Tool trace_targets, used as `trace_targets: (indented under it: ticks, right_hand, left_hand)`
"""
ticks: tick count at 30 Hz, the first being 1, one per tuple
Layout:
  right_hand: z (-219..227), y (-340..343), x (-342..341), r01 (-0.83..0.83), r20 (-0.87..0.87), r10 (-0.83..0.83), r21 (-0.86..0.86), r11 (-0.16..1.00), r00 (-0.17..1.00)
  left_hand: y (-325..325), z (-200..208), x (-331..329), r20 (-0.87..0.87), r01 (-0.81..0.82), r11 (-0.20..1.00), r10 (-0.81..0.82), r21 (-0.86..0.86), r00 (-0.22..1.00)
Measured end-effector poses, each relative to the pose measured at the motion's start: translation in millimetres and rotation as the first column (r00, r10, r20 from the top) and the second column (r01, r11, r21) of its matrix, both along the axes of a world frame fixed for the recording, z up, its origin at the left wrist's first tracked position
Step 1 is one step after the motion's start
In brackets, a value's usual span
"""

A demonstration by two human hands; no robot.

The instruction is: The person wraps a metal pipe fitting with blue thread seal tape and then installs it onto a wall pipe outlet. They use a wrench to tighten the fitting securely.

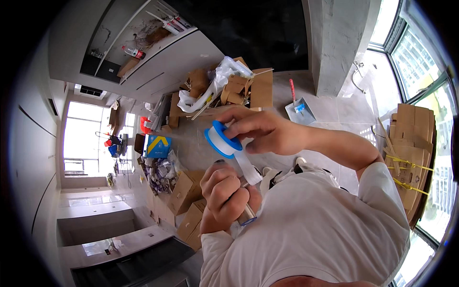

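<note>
While both hands work close to the chest, the right hand (260,131) pinches a blue-rimmed spool of white thread-seal tape (223,139) between thumb and fingers, near the middle of the view. A strip of white tape (248,168) runs from the spool toward 5 o'clock and ends at the left hand (224,191), just below. That left hand is a closed fist, its grip wrapped tight around a short metal pipe fitting (247,216); a dark rounded end shows above the fist at 12 o'clock and a shiny threaded end pokes out at 5 o'clock. How the tape meets the metal is hidden behind the fingers, so I cannot tell whether it is already on the fitting.

Beyond the hands, at 11 o'clock, sits a heap of torn cardboard boxes (239,86) with white plastic bags. A blue carton (157,146) lies on the floor at 9 o'clock, a grey dustpan with a red handle (299,109) at 1 o'clock, and flat cardboard tied with yellow string (412,158) leans by the window at 3 o'clock.

The strip looks thin and slack. My guess is it could twist, fold on itself or snap if the spool is pulled away too hard, and the spool could slip from a 2-finger pinch.
</note>
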State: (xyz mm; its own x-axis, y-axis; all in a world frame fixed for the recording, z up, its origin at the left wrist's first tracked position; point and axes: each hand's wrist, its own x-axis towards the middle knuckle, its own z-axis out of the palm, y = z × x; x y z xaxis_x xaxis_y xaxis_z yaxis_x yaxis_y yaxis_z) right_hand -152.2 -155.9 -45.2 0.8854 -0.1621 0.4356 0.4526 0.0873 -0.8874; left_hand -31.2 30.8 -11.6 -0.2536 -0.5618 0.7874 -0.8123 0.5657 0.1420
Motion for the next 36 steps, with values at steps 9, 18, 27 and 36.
trace_targets:
  ticks: [9,18,27,36]
  right_hand:
    - [-39.6,50.8,-41.7,-0.063,-0.091,0.069,0.069,0.996,0.993]
    - [28.5,21.0,-58.2,-0.075,0.245,0.121,-0.190,0.979,0.962]
    - [28.0,-1.0,-3.6,0.004,-0.031,-0.002,0.062,0.998,1.000]
    - [-42.8,53.4,-27.3,-0.102,-0.222,0.128,0.123,0.987,0.967]
  left_hand:
    - [-11.8,9.6,29.1,-0.029,-0.150,0.984,0.148,-0.093,0.989]
    - [-32.1,-11.3,34.2,0.000,-0.022,0.996,0.022,-0.082,1.000]
    - [6.3,0.0,-3.5,-0.030,0.009,0.999,-0.008,0.045,1.000]
    - [-9.0,3.5,19.8,-0.041,-0.082,0.971,0.075,-0.224,0.996]
